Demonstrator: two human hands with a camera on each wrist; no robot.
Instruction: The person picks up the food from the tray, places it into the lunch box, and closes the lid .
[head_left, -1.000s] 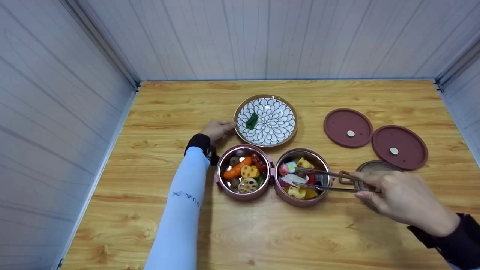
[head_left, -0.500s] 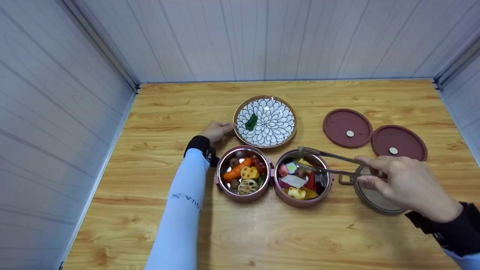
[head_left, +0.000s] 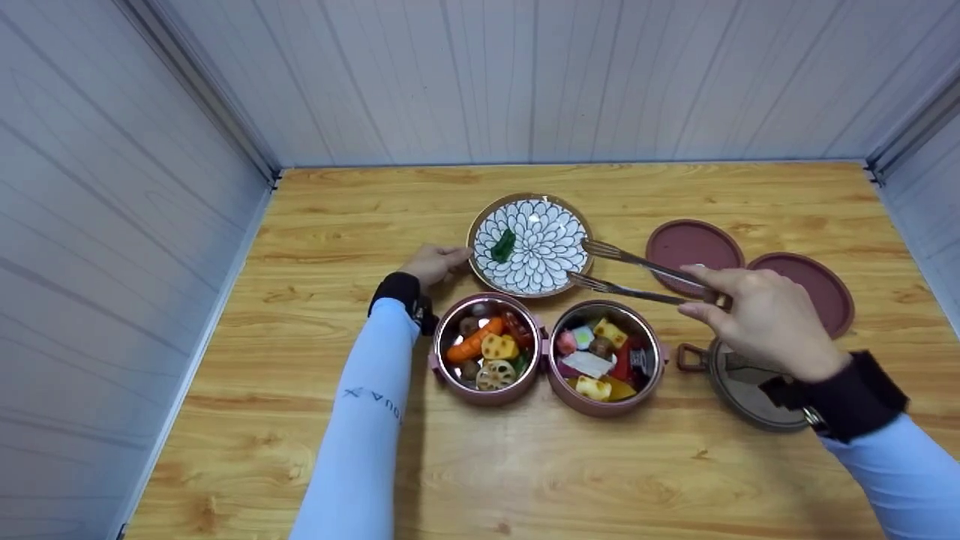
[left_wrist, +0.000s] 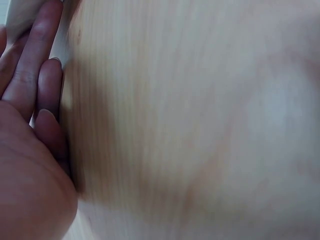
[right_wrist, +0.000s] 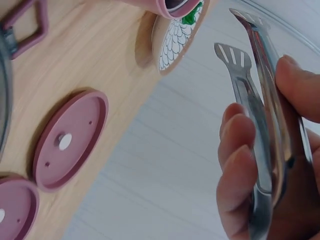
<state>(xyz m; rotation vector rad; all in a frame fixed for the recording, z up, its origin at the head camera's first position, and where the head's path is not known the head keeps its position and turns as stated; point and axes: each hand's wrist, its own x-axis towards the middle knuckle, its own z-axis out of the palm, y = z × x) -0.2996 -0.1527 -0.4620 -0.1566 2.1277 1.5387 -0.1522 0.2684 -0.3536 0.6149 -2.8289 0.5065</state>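
Note:
My left hand [head_left: 436,264] holds the left rim of a plate [head_left: 559,235] with a white petal pattern and brown edge; a small green food piece [head_left: 503,245] lies on it. In the left wrist view, the left fingers [left_wrist: 40,65] lie low along the tabletop. My right hand [head_left: 765,315] grips metal tongs [head_left: 637,262], also seen in the right wrist view [right_wrist: 257,115]. Their slotted tips are spread with nothing between them, over the plate's right edge. Below the plate, two joined pink pots stand: the left pot [head_left: 480,397] and right pot [head_left: 600,409] contain assorted food pieces.
Two dark red round lids [head_left: 686,236] [head_left: 825,289] lie at the right. A grey round lid or pan with a looped handle [head_left: 757,397] sits below them, partly under the right wrist. Panelled walls [head_left: 480,82] enclose the wooden table [head_left: 510,480].
My right hand has lifted the tongs out of the right pot and carried them up and left to the plate's edge. Their tips have spread apart. The left hand stays at the plate.

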